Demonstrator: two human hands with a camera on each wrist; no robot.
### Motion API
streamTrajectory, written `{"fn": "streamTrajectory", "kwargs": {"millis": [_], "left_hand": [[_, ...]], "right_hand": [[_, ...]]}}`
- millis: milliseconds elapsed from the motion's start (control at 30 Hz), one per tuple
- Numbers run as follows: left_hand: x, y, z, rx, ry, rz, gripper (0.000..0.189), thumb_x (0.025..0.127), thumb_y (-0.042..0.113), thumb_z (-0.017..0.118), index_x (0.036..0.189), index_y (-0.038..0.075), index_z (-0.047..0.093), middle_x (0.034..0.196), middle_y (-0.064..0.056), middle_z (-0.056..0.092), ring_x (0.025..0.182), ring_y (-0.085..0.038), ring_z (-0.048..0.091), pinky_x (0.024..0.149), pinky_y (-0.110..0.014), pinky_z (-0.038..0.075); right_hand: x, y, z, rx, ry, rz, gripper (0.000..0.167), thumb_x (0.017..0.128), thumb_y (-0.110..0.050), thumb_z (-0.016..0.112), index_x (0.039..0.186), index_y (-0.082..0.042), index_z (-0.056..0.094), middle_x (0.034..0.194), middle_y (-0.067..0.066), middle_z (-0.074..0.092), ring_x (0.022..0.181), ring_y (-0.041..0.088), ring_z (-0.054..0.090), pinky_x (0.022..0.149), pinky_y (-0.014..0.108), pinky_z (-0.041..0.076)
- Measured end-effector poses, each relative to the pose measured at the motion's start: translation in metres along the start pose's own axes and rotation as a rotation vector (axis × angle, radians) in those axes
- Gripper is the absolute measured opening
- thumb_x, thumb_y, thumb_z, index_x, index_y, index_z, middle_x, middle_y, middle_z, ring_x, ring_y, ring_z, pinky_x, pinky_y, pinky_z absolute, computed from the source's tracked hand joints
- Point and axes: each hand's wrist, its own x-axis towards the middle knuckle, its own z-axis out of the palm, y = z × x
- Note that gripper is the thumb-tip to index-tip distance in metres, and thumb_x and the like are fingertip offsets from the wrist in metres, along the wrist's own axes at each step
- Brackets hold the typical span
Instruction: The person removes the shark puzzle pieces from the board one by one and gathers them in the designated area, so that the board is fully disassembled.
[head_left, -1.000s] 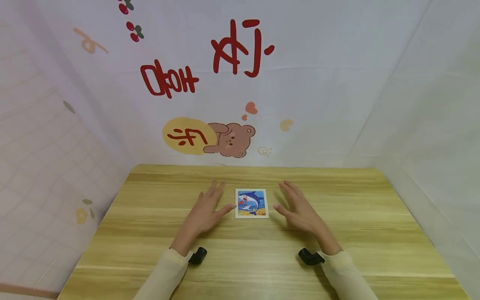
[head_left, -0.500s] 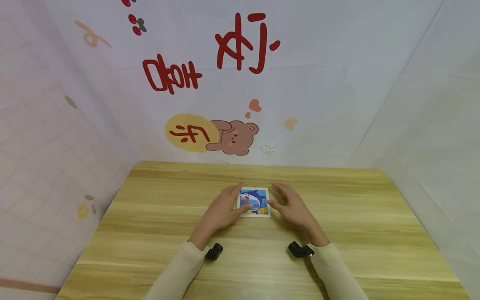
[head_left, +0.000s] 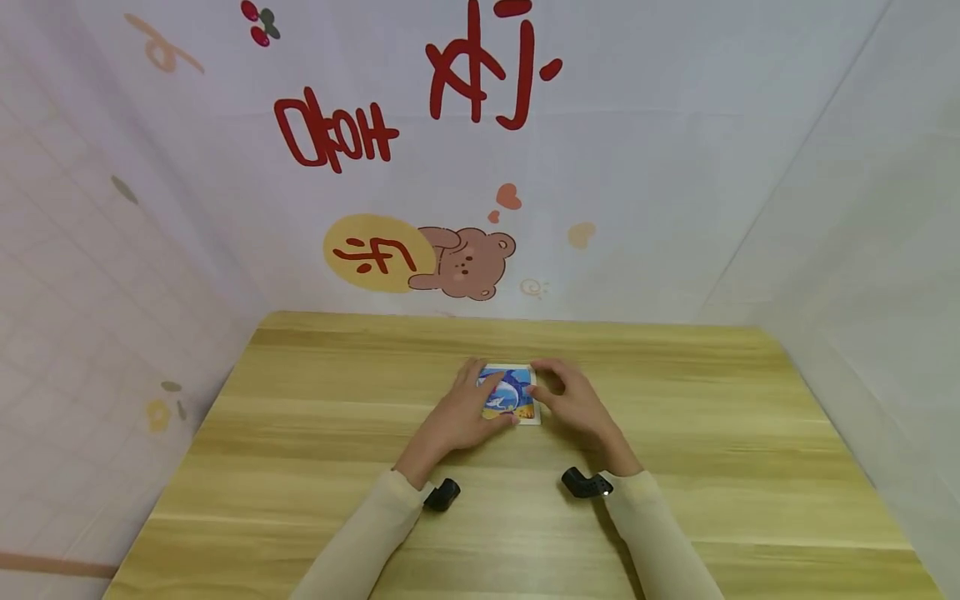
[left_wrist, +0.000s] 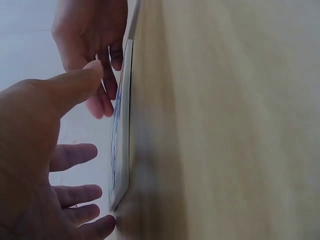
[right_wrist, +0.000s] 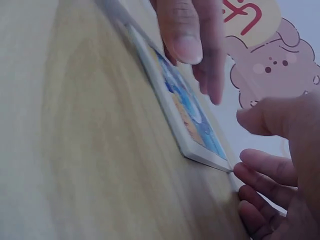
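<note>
A small, flat picture board (head_left: 517,402) with a white border and a blue sea animal lies on the table between both hands. My left hand (head_left: 462,418) is at its left side, thumb low over the near edge and index finger above the picture. In the left wrist view, the left thumb stands apart from the board (left_wrist: 121,130), and the fingertips are close to its edge. At the right side is my right hand (head_left: 576,406), loosely curved. The right wrist view shows its fingertips at a corner of the board (right_wrist: 187,112), thumb raised off the surface.
The wood-grain table (head_left: 712,467) reaches a white cloth backdrop (head_left: 637,167) at its far edge. On the cloth are a printed bear (head_left: 472,265) and red characters. Black wrist cameras (head_left: 442,495) are worn at both cuffs.
Both hands have moved inward from either side of the picture board to its edges. The left hand now overlaps part of the picture. The board appears to lie still.
</note>
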Motion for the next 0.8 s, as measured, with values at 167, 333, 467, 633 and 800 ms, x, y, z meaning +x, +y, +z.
{"fn": "streamTrajectory", "kwargs": {"millis": [167, 333, 467, 633, 800], "left_hand": [[0.0041, 0.0008, -0.001, 0.016, -0.052, 0.018, 0.081, 0.095, 0.053, 0.068, 0.16, 0.017, 0.038, 0.172, -0.017, 0.014, 0.161, -0.036, 0.007, 0.12, -0.06, 0.035], [0.0031, 0.0005, -0.0009, 0.023, -0.077, 0.007, 0.075, 0.097, 0.049, 0.066, 0.16, 0.019, 0.038, 0.173, -0.015, 0.012, 0.161, -0.033, 0.007, 0.118, -0.06, 0.038], [0.0001, 0.0005, 0.0003, 0.044, -0.111, -0.011, 0.072, 0.098, 0.05, 0.064, 0.16, 0.024, 0.039, 0.174, -0.011, 0.01, 0.162, -0.029, 0.005, 0.116, -0.063, 0.038], [-0.0014, 0.0011, 0.0035, 0.052, -0.102, -0.019, 0.07, 0.098, 0.051, 0.064, 0.159, 0.025, 0.041, 0.174, -0.01, 0.011, 0.162, -0.028, 0.007, 0.116, -0.062, 0.039], [0.0015, 0.0024, 0.003, 0.064, -0.095, -0.024, 0.07, 0.098, 0.052, 0.064, 0.159, 0.025, 0.041, 0.174, -0.009, 0.012, 0.162, -0.029, 0.009, 0.115, -0.061, 0.041]], "right_hand": [[0.0035, 0.0012, 0.0039, -0.015, 0.009, -0.011, 0.042, 0.094, -0.025, 0.074, 0.134, -0.012, 0.066, 0.139, 0.007, 0.06, 0.132, 0.032, 0.05, 0.105, 0.052, 0.046], [0.004, 0.0039, 0.0046, -0.012, 0.027, 0.003, 0.042, 0.093, -0.024, 0.076, 0.132, -0.013, 0.066, 0.14, 0.007, 0.059, 0.137, 0.032, 0.049, 0.113, 0.057, 0.041], [0.0041, 0.006, 0.0043, -0.022, 0.014, 0.009, 0.042, 0.093, -0.026, 0.076, 0.132, -0.014, 0.066, 0.142, 0.008, 0.059, 0.139, 0.034, 0.048, 0.116, 0.059, 0.037], [0.0056, 0.0077, 0.0018, -0.048, 0.004, -0.004, 0.04, 0.094, -0.026, 0.075, 0.131, -0.014, 0.067, 0.141, 0.007, 0.06, 0.14, 0.035, 0.049, 0.119, 0.059, 0.034], [0.0099, 0.0087, -0.0009, -0.07, 0.009, -0.054, 0.035, 0.093, -0.023, 0.076, 0.126, -0.011, 0.07, 0.138, 0.008, 0.063, 0.136, 0.036, 0.052, 0.117, 0.059, 0.035]]}}
